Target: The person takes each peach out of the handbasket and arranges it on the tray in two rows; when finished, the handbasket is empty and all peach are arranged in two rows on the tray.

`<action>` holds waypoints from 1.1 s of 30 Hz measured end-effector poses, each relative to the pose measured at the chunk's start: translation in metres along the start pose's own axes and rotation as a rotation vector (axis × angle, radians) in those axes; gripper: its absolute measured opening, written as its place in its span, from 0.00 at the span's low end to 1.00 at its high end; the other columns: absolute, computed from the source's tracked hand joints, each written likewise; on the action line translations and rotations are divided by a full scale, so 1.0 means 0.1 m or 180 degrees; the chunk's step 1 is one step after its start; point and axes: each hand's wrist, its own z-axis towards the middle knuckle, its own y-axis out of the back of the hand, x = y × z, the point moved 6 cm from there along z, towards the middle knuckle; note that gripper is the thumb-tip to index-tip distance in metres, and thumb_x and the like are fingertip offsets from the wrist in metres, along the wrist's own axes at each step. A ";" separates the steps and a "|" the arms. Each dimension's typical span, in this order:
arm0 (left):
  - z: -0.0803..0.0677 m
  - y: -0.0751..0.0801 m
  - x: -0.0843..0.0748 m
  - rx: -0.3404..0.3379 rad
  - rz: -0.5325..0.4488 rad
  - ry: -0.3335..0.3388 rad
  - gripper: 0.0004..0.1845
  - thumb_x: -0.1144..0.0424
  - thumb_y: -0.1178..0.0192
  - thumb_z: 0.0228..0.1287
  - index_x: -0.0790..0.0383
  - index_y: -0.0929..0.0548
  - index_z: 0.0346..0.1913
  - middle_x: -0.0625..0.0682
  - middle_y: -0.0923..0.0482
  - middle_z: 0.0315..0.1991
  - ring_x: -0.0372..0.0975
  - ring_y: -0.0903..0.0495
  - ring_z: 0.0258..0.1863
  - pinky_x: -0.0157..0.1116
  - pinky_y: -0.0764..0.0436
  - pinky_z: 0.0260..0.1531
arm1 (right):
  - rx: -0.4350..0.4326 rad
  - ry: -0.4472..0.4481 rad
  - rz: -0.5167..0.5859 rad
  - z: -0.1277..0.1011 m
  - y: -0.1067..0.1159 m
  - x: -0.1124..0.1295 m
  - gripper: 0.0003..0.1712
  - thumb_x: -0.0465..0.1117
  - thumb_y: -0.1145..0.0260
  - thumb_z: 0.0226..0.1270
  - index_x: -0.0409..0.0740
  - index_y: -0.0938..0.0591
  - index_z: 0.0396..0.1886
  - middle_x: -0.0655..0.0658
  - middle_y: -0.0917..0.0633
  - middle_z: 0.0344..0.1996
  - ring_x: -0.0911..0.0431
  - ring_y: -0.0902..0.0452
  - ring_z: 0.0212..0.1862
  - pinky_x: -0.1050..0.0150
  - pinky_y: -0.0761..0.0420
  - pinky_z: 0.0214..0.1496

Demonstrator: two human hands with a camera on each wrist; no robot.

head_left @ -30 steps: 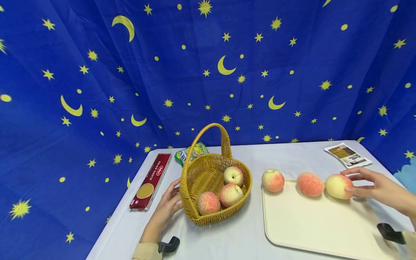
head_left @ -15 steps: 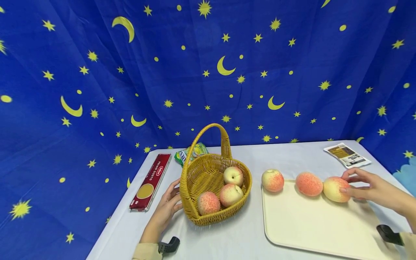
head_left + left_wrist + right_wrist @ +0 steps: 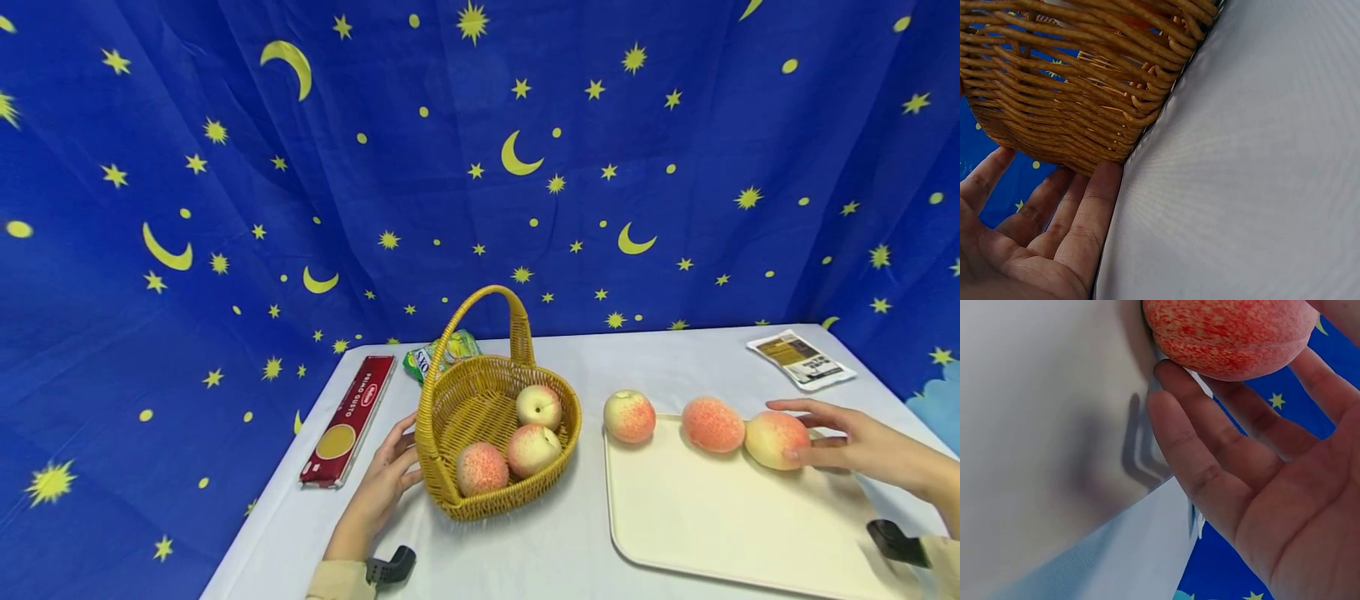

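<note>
In the head view my left hand (image 3: 386, 475) is at the left side of a brown wicker basket (image 3: 497, 500), which has a tall handle. Its extended fingertips touch the weave low down, as the left wrist view shows on the basket wall (image 3: 1054, 119). Three peaches lie inside, one a speckled red peach (image 3: 482, 468). On the right, my right hand (image 3: 862, 440) is at a yellow-red peach (image 3: 777, 440) on a cream tray (image 3: 720, 525). Its thumb is at the near side and the fingers reach behind, loosely extended, fingertips at the peach (image 3: 1229, 337) in the right wrist view.
A pinkish-red peach (image 3: 713, 425) touches the right-hand one, and another peach (image 3: 630, 417) sits at the tray's far left corner. A red pasta packet (image 3: 348, 421) lies at left, a green bag (image 3: 450, 350) behind the basket, and a white-gold pouch (image 3: 801, 358) back right.
The right-hand peach has shifted slightly left and nearer, up against the pinkish-red one. My right hand moved with it, then its fingers spread. My left hand and the basket have stayed put.
</note>
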 end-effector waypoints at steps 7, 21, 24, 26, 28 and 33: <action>0.01 0.00 0.01 -0.0003 -0.0008 -0.0001 0.32 0.59 0.39 0.77 0.45 0.32 0.81 0.59 0.29 0.74 0.40 0.20 0.62 0.38 0.14 0.56 | -0.0223 -0.0008 -0.0318 -0.03 0.07 -0.05 0.38 0.48 0.25 0.72 0.42 0.27 0.76 0.25 0.18 0.65 0.61 0.18 0.55 0.62 0.18 0.43; 0.00 0.01 0.01 -0.0020 0.0018 0.0009 0.32 0.58 0.39 0.77 0.45 0.32 0.81 0.59 0.29 0.75 0.40 0.20 0.63 0.38 0.14 0.56 | -0.0380 -0.0154 -0.0222 -0.09 0.19 -0.21 0.32 0.49 0.28 0.75 0.49 0.25 0.74 0.19 0.23 0.66 0.83 0.30 0.43 0.70 0.19 0.40; 0.00 0.01 0.02 -0.0017 0.0019 0.0010 0.32 0.58 0.39 0.77 0.45 0.33 0.81 0.59 0.29 0.75 0.40 0.20 0.63 0.38 0.14 0.56 | -0.0384 -0.0178 -0.0268 -0.08 0.19 -0.21 0.37 0.50 0.27 0.75 0.38 0.27 0.74 0.19 0.23 0.67 0.81 0.29 0.44 0.69 0.20 0.41; 0.00 0.01 0.03 -0.0010 0.0024 0.0004 0.33 0.58 0.39 0.77 0.45 0.33 0.81 0.60 0.29 0.75 0.41 0.20 0.63 0.38 0.14 0.56 | -0.0372 -0.0200 -0.0283 -0.07 0.20 -0.21 0.39 0.50 0.27 0.74 0.33 0.29 0.74 0.18 0.24 0.67 0.71 0.21 0.48 0.68 0.20 0.41; 0.01 0.02 0.03 -0.0013 0.0027 0.0007 0.32 0.58 0.39 0.77 0.45 0.33 0.81 0.59 0.29 0.74 0.41 0.20 0.62 0.38 0.14 0.56 | -0.0354 -0.0231 -0.0281 -0.07 0.20 -0.22 0.39 0.51 0.27 0.74 0.34 0.29 0.74 0.17 0.25 0.67 0.55 0.15 0.52 0.64 0.19 0.42; 0.02 0.01 0.03 -0.0004 0.0035 0.0003 0.33 0.58 0.38 0.77 0.45 0.33 0.81 0.59 0.29 0.74 0.41 0.20 0.62 0.38 0.14 0.56 | -0.0395 -0.0149 -0.0376 -0.06 0.23 -0.17 0.32 0.49 0.26 0.72 0.50 0.25 0.72 0.16 0.26 0.66 0.41 0.14 0.53 0.58 0.16 0.43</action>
